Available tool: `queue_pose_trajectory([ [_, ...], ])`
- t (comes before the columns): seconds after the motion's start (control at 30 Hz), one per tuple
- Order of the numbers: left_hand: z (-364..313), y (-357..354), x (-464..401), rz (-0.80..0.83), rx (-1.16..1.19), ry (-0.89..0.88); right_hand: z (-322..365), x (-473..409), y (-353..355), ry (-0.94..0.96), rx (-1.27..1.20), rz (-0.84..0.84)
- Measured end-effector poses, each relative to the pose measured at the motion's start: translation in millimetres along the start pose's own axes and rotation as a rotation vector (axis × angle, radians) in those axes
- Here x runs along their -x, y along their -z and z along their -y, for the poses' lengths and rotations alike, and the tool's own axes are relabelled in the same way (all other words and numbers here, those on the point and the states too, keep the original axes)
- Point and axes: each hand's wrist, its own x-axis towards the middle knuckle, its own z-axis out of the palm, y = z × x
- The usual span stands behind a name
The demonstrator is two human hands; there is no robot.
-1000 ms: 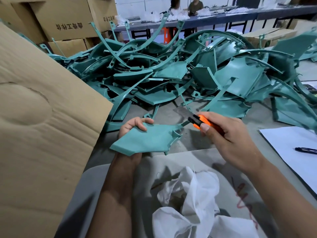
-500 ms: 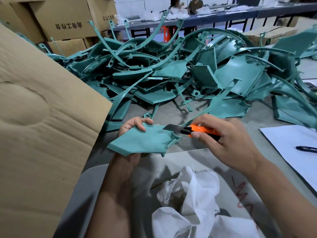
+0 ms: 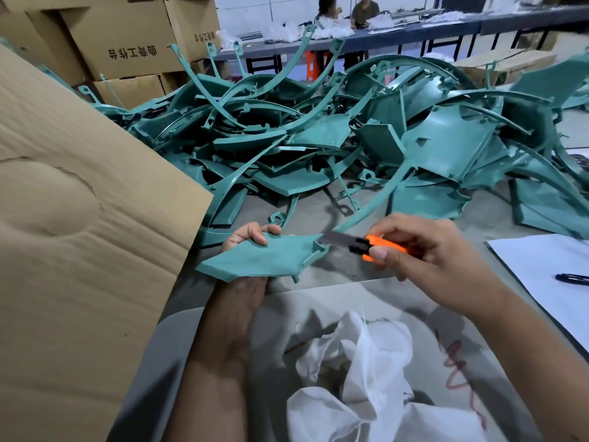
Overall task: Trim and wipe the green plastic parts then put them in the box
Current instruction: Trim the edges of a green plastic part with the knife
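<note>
Moved since a second ago: utility knife [image 3: 373, 245] swung from a raised, angled pose down to a near-level one, grey blade tip now touching the upper right corner of the green plastic part [image 3: 264, 260]; part itself barely shifted. Held flat above the grey table [image 3: 318, 218] by the left hand [image 3: 245, 250], thumb and fingertips curled over its far edge, palm underneath, forearm running back toward the camera. Gripped in the right hand [image 3: 424, 253], fingers wrapped round the orange handle, thumb pressed along its near side, black slider just ahead of the thumb. Heaped across the far side of the table, a tangled pile of green parts [image 3: 334, 138], curved strips and flat panels mixed. Leaning in at left, a large cardboard flap [image 3: 79, 234], belonging to a box whose inside cannot be seen. Crumpled below the hands, a white cloth [image 3: 376, 378] on a pale grey sheet marked with red scribble. Off to the right, white paper [image 3: 548, 275] with a dark pen [image 3: 572, 278] lying on it. Stacked behind at upper left, printed cardboard cartons [image 3: 127, 43].
</note>
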Motion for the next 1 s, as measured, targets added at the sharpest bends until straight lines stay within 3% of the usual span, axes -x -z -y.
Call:
queue_pose_trajectory([
  [0.1, -2, 1, -1, -0.052, -0.043, -0.035, -2, 1, -3, -0.038, 0.022, -0.218],
  [0.17, 0, 1, -1, -0.103, -0.091, -0.082, -3, 1, -7, -0.042, 0.155, -0.266],
  [0.27, 4, 1, -1, -0.142, -0.149, -0.182, -2, 0, -19, 0.004, 0.402, -0.226],
  [0.5, -1, -4, 0, -0.164, -0.106, -0.152, 2, 1, -33, 0.073, 0.567, -0.234],
  [0.7, -2, -4, -2, -0.215, -0.115, -0.114, 2, 2, -32, 0.068, 0.563, -0.291],
  [1.0, 0, -6, 0, -0.238, -0.118, -0.125, 2, 1, -30, 0.028, 0.631, -0.214],
])
